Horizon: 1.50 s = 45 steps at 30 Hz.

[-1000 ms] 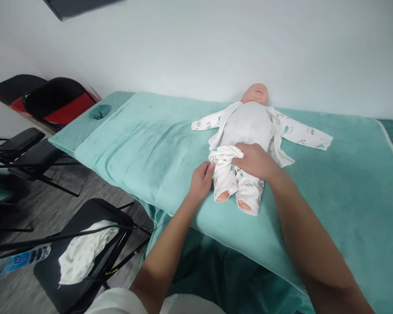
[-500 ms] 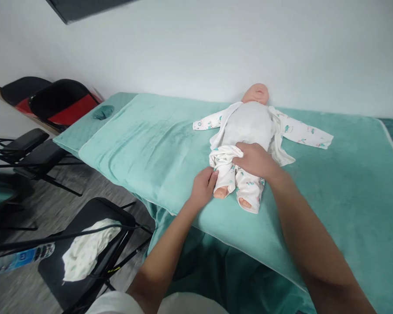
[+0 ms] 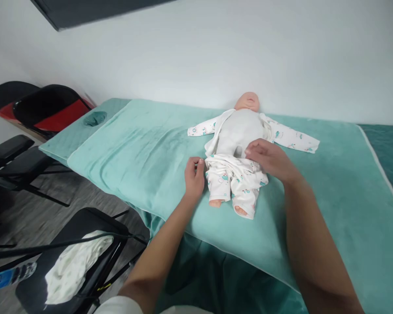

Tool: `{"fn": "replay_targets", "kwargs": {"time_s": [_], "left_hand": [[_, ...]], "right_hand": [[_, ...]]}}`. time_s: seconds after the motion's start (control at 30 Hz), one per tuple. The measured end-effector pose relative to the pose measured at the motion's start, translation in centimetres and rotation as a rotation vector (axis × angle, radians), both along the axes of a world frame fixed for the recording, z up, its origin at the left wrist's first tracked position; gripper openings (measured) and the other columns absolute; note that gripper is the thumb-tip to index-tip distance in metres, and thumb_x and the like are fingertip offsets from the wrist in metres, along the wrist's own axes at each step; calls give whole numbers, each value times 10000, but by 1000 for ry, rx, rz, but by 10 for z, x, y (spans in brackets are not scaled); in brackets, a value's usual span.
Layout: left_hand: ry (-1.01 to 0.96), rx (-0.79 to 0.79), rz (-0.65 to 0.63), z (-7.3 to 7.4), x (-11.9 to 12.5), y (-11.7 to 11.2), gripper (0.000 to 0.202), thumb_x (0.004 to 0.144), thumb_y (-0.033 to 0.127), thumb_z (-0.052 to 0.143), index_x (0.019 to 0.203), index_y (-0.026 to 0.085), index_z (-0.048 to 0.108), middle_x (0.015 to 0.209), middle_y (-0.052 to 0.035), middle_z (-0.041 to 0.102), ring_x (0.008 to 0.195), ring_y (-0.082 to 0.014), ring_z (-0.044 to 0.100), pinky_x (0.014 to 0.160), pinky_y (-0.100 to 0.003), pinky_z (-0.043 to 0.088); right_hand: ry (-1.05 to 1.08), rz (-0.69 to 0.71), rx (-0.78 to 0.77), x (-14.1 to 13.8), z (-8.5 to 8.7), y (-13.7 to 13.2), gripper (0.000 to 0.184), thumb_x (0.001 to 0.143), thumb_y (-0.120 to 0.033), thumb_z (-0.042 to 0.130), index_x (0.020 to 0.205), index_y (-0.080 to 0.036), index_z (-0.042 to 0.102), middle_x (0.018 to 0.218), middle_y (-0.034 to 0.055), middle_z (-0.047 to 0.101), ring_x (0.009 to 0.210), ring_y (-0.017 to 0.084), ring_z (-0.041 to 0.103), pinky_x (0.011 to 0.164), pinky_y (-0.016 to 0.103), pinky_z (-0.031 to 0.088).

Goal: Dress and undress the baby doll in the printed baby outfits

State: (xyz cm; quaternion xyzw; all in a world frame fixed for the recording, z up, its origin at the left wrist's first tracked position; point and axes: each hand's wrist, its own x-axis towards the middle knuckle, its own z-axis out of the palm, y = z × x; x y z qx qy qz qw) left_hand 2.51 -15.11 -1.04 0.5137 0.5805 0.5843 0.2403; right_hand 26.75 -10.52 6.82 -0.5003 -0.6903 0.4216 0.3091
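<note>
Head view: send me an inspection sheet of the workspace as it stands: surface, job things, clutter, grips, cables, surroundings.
Surface: green padded table, cover creased; hole near its left end.
Job things: doll on its back; printed jacket open, sleeves spread; printed trousers on its legs, bunched at the waist.
Clutter: pale cloth on a black chair; blue-labelled bottle at the left edge.
Grips: left hand beside the trousers, fingers curled; right hand at the waistband; whether either pinches fabric is unclear.
Cables: dark cable-like line crossing before the chair; possibly a bar.
Surroundings: pale wall, dark panel, black-and-red chairs.
</note>
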Motion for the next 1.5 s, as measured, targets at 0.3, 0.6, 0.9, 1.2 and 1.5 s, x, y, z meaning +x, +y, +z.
{"fn": "replay_targets", "kwargs": {"time_s": [0.3,0.6,0.9,1.2,1.5], "left_hand": [[1,34,-142,20,1,108,149,876,273,637,1012,215,660,1140,-54,683,1105,-183,613,922,-294,483],[-37,-105,-370,-7,-9,149,248,905,334,615,1119,210,587,1031,-28,657,890,-136,604,873,-287,485],[94,-114,-209,-5,-11,151,191,933,360,577,1012,195,628,1065,-67,689,997,-192,624,951,-347,476],[184,-215,-339,-9,-15,170,335,916,421,585,1164,206,652,1002,-55,711,956,-216,632,888,-348,463],[-125,-114,-267,-5,-21,170,216,903,319,622,745,193,546,718,27,492,698,-124,444,684,-256,358]], "right_hand": [[9,112,-170,27,-6,3,353,781,-489,792,923,-192,665,811,18,642,760,154,571,648,254,428],[-182,324,-203,28,3,3,223,842,-409,741,844,-207,647,814,7,588,752,154,518,653,271,408],[-40,-92,206,9,-21,15,251,867,-420,722,788,-200,630,791,7,583,720,145,518,649,274,399],[-384,-674,322,24,-63,44,264,828,-444,618,938,-205,600,973,96,665,817,231,605,676,331,432],[-259,-713,188,19,-57,46,151,806,-372,585,774,-224,589,751,38,615,686,199,530,634,313,344]]}}
